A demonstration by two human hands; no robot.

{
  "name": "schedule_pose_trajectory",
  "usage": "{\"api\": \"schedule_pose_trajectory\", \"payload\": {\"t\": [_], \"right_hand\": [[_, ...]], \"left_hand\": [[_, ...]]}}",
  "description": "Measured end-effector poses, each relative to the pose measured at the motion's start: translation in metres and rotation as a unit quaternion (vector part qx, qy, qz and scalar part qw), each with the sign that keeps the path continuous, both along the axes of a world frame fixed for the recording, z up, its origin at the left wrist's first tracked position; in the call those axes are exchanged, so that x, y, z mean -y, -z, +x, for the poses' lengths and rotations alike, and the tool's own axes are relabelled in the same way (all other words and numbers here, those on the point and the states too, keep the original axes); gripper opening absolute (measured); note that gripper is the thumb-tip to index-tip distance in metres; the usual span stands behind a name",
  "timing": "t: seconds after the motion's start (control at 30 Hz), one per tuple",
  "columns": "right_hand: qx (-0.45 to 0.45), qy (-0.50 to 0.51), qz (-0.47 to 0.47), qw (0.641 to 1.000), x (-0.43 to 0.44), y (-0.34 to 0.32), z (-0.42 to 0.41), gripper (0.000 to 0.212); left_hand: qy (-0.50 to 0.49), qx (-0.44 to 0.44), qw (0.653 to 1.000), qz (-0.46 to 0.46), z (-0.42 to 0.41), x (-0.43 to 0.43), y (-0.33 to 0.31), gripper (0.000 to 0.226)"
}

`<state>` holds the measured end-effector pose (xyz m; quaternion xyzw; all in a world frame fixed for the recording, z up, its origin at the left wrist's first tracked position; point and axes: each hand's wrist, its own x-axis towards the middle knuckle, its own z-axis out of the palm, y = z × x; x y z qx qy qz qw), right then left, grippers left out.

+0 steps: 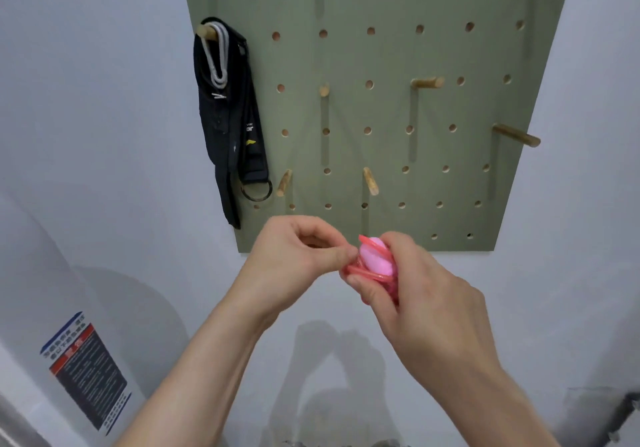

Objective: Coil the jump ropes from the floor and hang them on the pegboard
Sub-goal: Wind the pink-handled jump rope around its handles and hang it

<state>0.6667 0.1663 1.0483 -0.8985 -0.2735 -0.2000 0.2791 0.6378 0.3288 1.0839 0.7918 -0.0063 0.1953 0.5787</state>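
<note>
Head view: the right hand (415, 294) grips a coiled pink jump rope (375, 263) just below the green pegboard (381, 66); the left hand (298, 259) pinches a strand, seemingly finishing the coil (handle partly hidden). Next, loop it over a free wooden peg (370, 180).

Pegboard (381, 48) seen sage green, dotted with regular grid of tan holes. Pegs (427, 83) noted pale wood-tan. Jump rope (375, 261): pink handle, translucent red-pink cord. Strap (221, 128) black, marked yellow and white. Cord loop (218, 55) white-grey. Wall (86, 100) pale grey. Label (86, 374) printed blue, red, black.
</note>
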Motion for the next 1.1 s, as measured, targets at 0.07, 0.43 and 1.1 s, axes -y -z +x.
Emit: {"api": "schedule_pose_trajectory", "payload": {"t": [0.07,0.43,1.1], "right_hand": [[0.012,-0.015,-0.04,0.999,-0.003,-0.003,0.003,0.042],[-0.319,-0.298,0.002,0.9,0.016,-0.076,0.043,0.013],[0.248,-0.032,-0.152,0.956,-0.017,-0.182,0.09,0.03]], "left_hand": [[0.012,-0.012,0.996,0.087,0.004,-0.002,-0.01,0.014],[0.043,0.309,0.62,0.72,0.025,-0.003,-0.05,0.014],[0.039,0.163,0.944,0.285,0.078,-0.017,-0.161,0.031]]}}
